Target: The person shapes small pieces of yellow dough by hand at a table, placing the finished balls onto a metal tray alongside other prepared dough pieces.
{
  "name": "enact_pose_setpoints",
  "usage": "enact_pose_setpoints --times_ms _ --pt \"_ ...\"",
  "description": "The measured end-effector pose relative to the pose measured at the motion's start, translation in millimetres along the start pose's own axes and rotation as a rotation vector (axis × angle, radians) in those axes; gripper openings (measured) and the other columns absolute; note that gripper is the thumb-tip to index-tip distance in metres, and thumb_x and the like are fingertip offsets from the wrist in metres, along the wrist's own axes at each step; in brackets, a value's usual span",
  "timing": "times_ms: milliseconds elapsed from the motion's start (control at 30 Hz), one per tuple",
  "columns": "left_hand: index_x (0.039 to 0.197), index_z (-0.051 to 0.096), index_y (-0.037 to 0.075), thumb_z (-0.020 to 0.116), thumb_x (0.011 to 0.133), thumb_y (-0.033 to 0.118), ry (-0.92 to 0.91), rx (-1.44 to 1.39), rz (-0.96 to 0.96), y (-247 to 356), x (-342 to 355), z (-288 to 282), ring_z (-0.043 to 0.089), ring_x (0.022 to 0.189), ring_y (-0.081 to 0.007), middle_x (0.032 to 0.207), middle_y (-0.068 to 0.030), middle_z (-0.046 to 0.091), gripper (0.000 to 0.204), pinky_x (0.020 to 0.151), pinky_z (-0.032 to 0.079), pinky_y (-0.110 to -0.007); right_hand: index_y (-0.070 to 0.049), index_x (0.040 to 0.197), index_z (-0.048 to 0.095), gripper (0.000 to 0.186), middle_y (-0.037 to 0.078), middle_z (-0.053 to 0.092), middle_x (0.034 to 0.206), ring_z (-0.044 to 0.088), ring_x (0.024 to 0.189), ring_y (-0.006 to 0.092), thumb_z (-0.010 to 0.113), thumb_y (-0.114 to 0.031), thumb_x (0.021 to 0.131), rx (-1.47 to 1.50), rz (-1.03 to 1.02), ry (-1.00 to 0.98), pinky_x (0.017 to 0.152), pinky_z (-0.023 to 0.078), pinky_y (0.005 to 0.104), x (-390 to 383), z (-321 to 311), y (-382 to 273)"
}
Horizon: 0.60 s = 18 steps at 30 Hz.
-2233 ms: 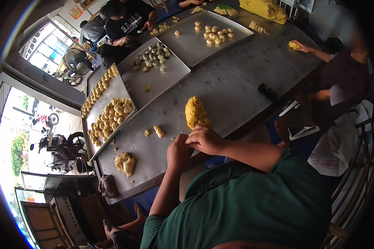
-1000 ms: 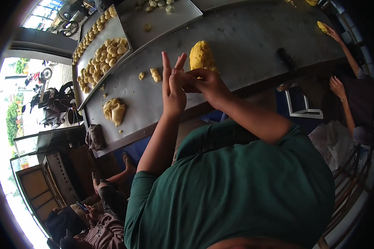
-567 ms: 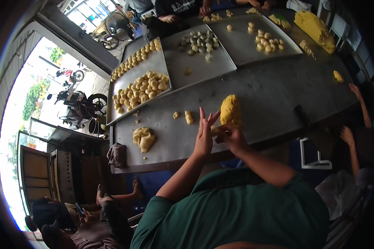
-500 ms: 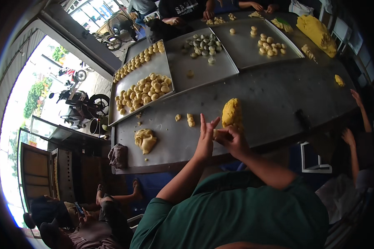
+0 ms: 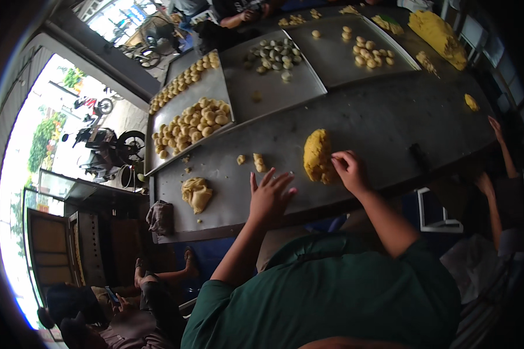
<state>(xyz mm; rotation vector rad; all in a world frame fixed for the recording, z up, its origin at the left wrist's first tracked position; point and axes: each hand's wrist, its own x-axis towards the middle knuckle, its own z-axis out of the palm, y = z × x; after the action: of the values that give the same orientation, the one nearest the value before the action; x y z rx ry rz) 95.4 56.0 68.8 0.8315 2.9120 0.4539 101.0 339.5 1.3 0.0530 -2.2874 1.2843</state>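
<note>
My left hand point(image 5: 268, 199) hovers over the table's near edge, back upward and fingers spread; its palm is hidden. My right hand point(image 5: 350, 173) has thumb and fingers pinched together against the right side of a yellow lump of crumbly paste point(image 5: 317, 156). Left of the paste lie a short pale dough roll point(image 5: 259, 163) and a small dough piece point(image 5: 241, 159). Farther left rests a larger smooth lump of dough point(image 5: 197, 195).
Metal trays line the far side: one with many round dough balls point(image 5: 193, 123), one with greenish balls point(image 5: 276, 55), one with pale balls point(image 5: 371, 53). A large yellow mass point(image 5: 438, 38) sits far right. A folded cloth point(image 5: 160, 217) lies at the left corner. Other people sit around.
My hands have parted. The left has turned and spread its fingers, moving left and slightly nearer; the right has moved right and up to the yellow paste. The view has shifted slightly.
</note>
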Motion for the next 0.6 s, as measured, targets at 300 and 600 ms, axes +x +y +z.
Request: enact_pose_setpoints --times_ms 300,600 --pt "0.122 0.072 0.017 0.079 0.087 0.027 0.324 -0.048 0.032 -23 9 9 0.058 0.125 -0.03 0.132 -0.0047 0.066 0.036 0.105 0.044 -0.048 -0.007 0.101 0.072 0.01 0.011 0.069 0.091 0.07 0.084 0.0313 0.073 -0.014 0.094 -0.03 0.004 -0.082 0.074 0.055 0.0403 -6 2 1" --pt "0.131 0.066 0.012 0.072 0.091 0.007 0.672 0.011 0.201 0 1 -61 0.067 0.117 -0.033 0.131 -0.0122 0.065 0.041 0.095 0.057 -0.044 -0.008 0.102 0.074 0.014 0.007 0.071 0.093 0.07 0.083 0.0228 0.073 -0.02 0.096 0.12 0.041 -0.128 0.073 0.055 0.0349 -1 -1 7"
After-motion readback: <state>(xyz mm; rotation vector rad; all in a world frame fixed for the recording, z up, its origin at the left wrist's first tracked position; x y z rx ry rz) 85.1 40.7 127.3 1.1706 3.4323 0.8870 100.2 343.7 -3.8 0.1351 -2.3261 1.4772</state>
